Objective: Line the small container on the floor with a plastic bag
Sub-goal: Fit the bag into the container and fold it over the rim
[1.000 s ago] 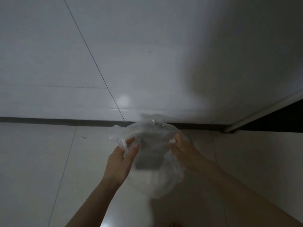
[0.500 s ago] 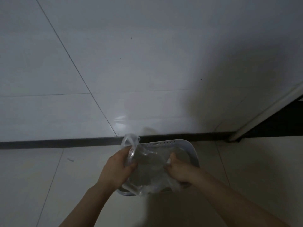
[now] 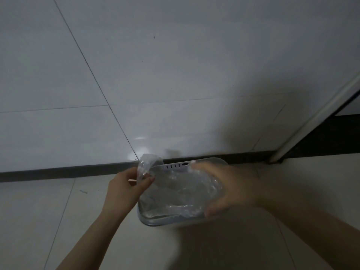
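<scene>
A small white container (image 3: 175, 166) with slots in its far rim stands on the floor against the wall. A clear plastic bag (image 3: 175, 191) lies crumpled inside it, and one corner of the bag sticks up above the container's far left corner. My left hand (image 3: 124, 190) pinches that raised part of the bag at the left rim. My right hand (image 3: 229, 190) is blurred, spread over the right side of the container, with fingers on the bag at the far rim and thumb at the near rim. Whether it grips the bag is unclear.
A white tiled wall (image 3: 175, 75) rises behind the container above a dark skirting strip (image 3: 58, 171). A white door frame (image 3: 311, 121) and a dark opening stand at the right. Pale floor tiles (image 3: 39, 221) spread to the left and toward me.
The bag has come down from the air into the container. My hands have moved apart to its left and right sides, and the right hand has opened out over the rim.
</scene>
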`<state>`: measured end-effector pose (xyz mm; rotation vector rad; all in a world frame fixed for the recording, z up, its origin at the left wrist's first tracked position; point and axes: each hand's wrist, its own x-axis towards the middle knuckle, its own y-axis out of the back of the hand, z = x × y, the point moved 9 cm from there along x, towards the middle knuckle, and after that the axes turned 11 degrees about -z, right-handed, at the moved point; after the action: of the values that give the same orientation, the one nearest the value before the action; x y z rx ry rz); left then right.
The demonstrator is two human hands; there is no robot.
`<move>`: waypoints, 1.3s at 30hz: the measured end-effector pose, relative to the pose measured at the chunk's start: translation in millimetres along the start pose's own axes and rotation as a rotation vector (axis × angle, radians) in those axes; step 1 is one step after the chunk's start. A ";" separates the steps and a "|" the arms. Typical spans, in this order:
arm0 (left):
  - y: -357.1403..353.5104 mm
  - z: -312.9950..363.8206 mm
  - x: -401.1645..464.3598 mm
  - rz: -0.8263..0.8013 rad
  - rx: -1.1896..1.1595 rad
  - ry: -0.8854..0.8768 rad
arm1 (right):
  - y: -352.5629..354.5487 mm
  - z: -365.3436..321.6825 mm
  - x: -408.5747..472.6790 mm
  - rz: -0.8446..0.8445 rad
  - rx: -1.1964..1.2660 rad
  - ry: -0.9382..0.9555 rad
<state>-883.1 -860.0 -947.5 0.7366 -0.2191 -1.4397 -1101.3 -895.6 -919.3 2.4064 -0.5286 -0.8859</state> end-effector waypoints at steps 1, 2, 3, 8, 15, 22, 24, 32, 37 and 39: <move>1.0 -2.8 0.5 0.012 -0.023 0.005 | -10.8 -3.8 2.5 -0.047 -0.174 0.023; 1.7 -5.3 0.8 0.023 -0.033 0.010 | -17.3 -6.1 6.2 -0.039 -0.345 0.034; 2.7 -8.8 0.8 0.036 -0.036 0.019 | -20.0 -6.7 9.4 0.009 -0.478 0.035; 9.0 -26.5 -4.5 0.111 -0.019 0.060 | -18.5 24.6 27.1 0.260 -0.694 -0.153; 7.1 -49.8 -14.9 0.101 0.032 0.125 | -16.0 49.0 29.6 0.247 -0.398 -0.095; 2.6 -41.2 -16.5 0.077 -0.189 0.014 | 16.7 31.0 10.5 0.622 -0.079 0.048; 2.1 -38.9 -17.4 0.056 -0.269 -0.012 | 26.9 30.7 1.8 0.706 -0.072 0.045; 1.8 -52.1 -23.4 0.055 -0.486 0.017 | 32.6 68.3 -24.0 0.692 0.054 -0.115; 2.8 -63.0 -30.6 0.102 -0.366 0.025 | 12.3 92.1 -41.4 0.679 0.097 -0.167; 2.8 -70.6 -31.8 0.128 -0.289 0.036 | 4.9 99.8 -47.2 0.703 0.127 -0.203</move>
<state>-846.5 -807.1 -990.7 0.5028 -0.0277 -1.3005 -1203.7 -908.3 -958.9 1.9958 -1.4295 -0.7821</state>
